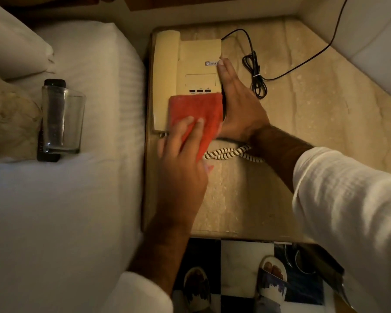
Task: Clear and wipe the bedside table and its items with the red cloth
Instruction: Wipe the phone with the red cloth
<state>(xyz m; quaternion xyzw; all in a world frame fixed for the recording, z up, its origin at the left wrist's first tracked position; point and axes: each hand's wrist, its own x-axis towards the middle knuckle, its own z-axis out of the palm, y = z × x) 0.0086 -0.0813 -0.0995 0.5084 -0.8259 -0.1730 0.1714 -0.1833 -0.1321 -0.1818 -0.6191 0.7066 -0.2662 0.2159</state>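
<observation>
Red cloth lies flat under the fingers of the left hand, pressed on the near end of the cream telephone; they lie extended, not curled round it. Flat and open, the right hand braces the phone's right side. On the bed at left lie a glass and a dark remote, seemingly cleared away. Phone and black cable remain on the bedside table; whether its marble has been wiped I cannot tell.
</observation>
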